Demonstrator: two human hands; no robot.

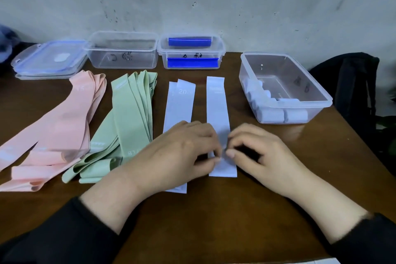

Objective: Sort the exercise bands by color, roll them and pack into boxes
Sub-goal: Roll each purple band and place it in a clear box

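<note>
A pale lavender band [216,103] lies flat on the brown table, running away from me. My left hand [184,152] and my right hand [259,152] meet over its near part, and the curled fingertips of both pinch it. Two more lavender bands [179,109] lie flat just to its left, partly under my left hand. Further left are a heap of green bands [128,118] and a heap of pink bands [53,130]. At the right, a clear box [312,81] holds several rolled lavender bands [276,113].
At the back stand an empty clear box [122,51] and a clear box with blue clips [190,51]. Stacked lids [49,58] lie at the back left. A black bag [353,83] sits beyond the table's right edge. The wall is close behind.
</note>
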